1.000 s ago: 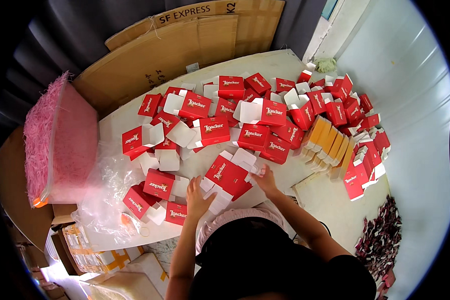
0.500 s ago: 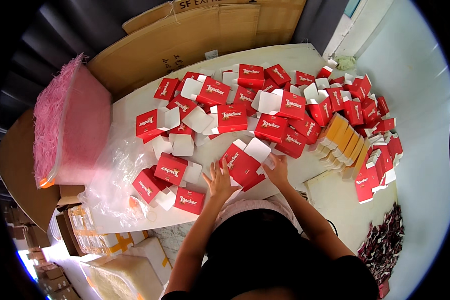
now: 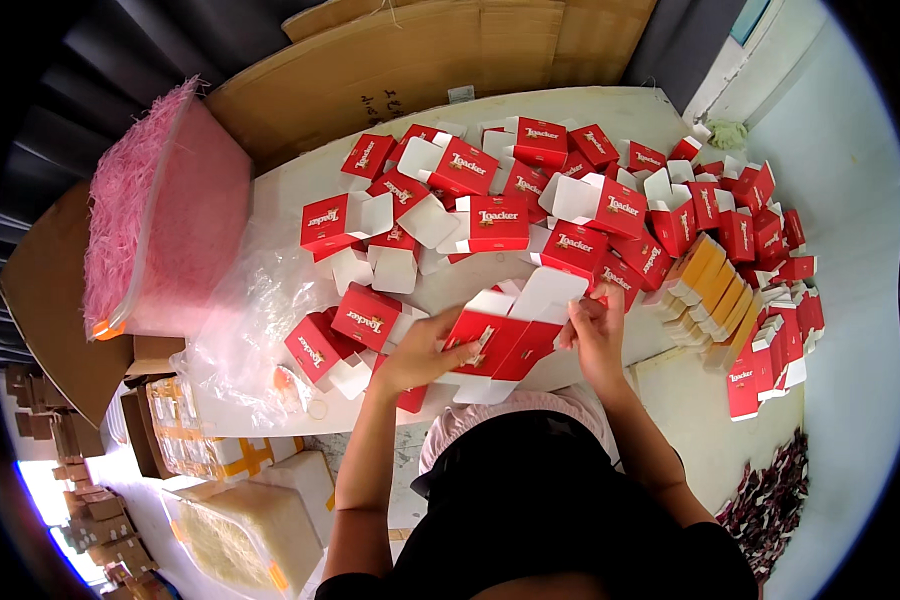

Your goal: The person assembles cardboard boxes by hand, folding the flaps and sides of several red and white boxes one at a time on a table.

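A red and white carton [image 3: 522, 342] with white end flaps standing out is raised in front of my body, tilted. My left hand [image 3: 420, 352] is closed on its left side, the thumb lying across the red face. At the right edge, by the large white flap, my right hand [image 3: 598, 335] has its fingers curled and pinched against the carton; the fingertips are partly hidden. Just left of my left hand, a red box [image 3: 367, 318] lies on the table with a flap open. Beyond the carton lie several more red boxes with open white flaps, one of them a red box [image 3: 497, 222].
A row of yellow and white flat pieces [image 3: 715, 295] stands right of the boxes. Clear plastic film [image 3: 255, 345] lies at the left, beside a tub of pink shredded filler [image 3: 185, 220]. Large cardboard sheets [image 3: 410, 70] stand behind the table [image 3: 290, 190]. Dark, small pieces [image 3: 770, 500] are heaped at lower right.
The carton has been lifted off the table and turned, its flaps now spread. My left hand has closed on it, and my right hand has come to its right edge. The view has shifted slightly.
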Available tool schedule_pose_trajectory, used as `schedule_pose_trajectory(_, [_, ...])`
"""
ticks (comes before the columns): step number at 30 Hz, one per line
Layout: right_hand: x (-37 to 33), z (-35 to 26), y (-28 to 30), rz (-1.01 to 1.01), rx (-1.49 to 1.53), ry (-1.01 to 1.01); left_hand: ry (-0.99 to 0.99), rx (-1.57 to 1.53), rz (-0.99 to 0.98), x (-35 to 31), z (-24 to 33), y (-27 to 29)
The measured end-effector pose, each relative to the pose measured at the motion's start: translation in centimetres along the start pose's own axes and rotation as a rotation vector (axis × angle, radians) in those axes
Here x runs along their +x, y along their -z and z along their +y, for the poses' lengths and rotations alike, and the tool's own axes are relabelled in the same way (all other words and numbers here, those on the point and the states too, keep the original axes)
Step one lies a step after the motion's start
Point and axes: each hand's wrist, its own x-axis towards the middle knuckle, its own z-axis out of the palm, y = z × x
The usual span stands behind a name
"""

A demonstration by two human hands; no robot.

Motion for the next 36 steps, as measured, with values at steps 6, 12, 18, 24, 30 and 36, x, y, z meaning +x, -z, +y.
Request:
schedule_pose_trajectory(6, [-1.3,-3.7,-3.2,-0.154,-0.447,0.257,-0.04,0.044,0.056,-1.7,4.1,-1.0])
schedule_pose_trajectory(12, [-1.7,-4.0,-3.1,-0.216,-0.653,0.457,0.041,-0.071,0.081,-2.2,4.1,-1.2])
schedule_pose_trajectory(18, [-1.6,-3.5,-1.3,-0.36,-0.553,0.454,0.35,-0.614,-0.133,-2.7,3.0,-2.2])
schedule_pose_trajectory(24, [-0.7,-4.8,-0.3,-0.556,-0.352,0.256,0.129,-0.605,-0.54,-1.8,2.0,-2.6])
schedule_pose_trajectory(30, [-0.5,-4.7,-1.5,-0.509,-0.016,0.232,-0.032,-0.642,-0.076,-0.4,1.5,-4.0])
schedule_pose_trajectory(36, [0.2,-2.4,-1.9,-0.475,0.254,-0.26,-0.343,-0.387,0.055,0.0,4.7,-2.9])
